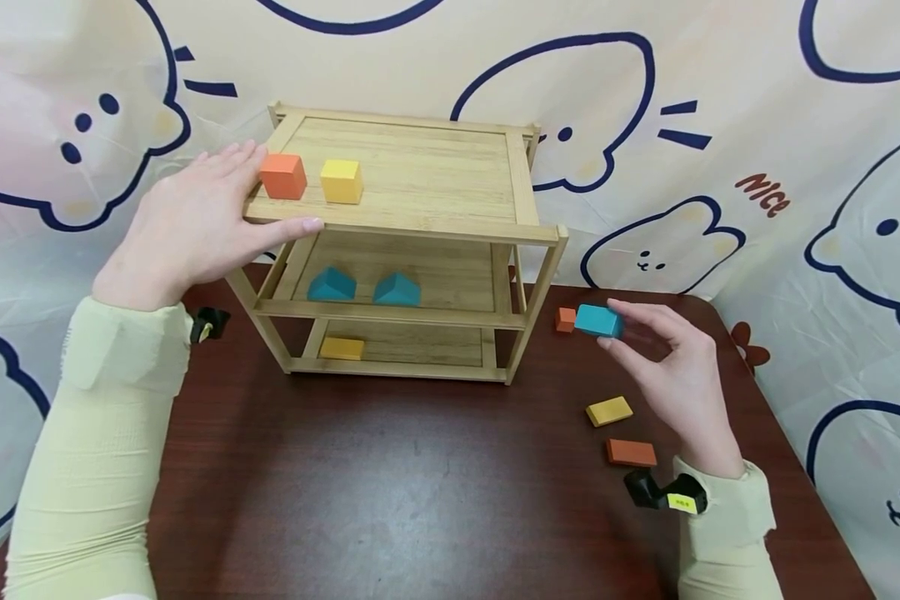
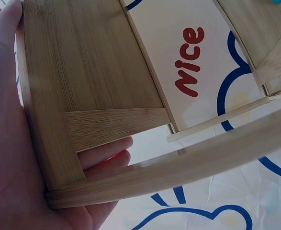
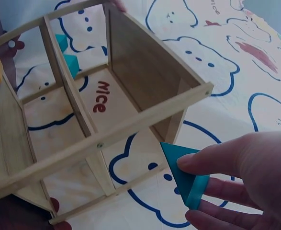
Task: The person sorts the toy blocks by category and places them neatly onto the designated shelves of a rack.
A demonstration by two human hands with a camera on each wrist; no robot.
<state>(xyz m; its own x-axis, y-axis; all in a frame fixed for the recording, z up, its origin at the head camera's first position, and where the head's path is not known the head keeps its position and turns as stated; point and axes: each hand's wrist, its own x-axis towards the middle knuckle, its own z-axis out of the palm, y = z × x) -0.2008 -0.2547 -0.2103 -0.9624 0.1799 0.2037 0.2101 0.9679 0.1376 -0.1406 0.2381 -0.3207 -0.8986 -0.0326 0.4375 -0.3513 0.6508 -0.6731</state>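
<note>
The work seems about half done: the rack (image 1: 427, 162) bears 2 cubes (image 1: 282, 177), 2 blue wedges (image 1: 397, 290) and 1 yellow slab (image 1: 342, 348), while 3 blocks (image 1: 609, 412) remain on the table (image 1: 405, 483), towards its 4 o'clock. There, the right hand (image 1: 671, 367) pinches 1 more blue wedge (image 1: 597, 320); the left hand (image 1: 195, 217), at 9 o'clock, rests on the rack, fingers straight.

blue block (image 1: 597, 320), dark brown table (image 1: 420, 475)

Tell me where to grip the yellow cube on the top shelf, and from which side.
Probably best pinched by its front and back faces, from above and the right: the yellow cube stands flat on the top shelf with nothing over it, and the orange cube and left hand are on its left. The right hand would first need to release its blue block.
</note>
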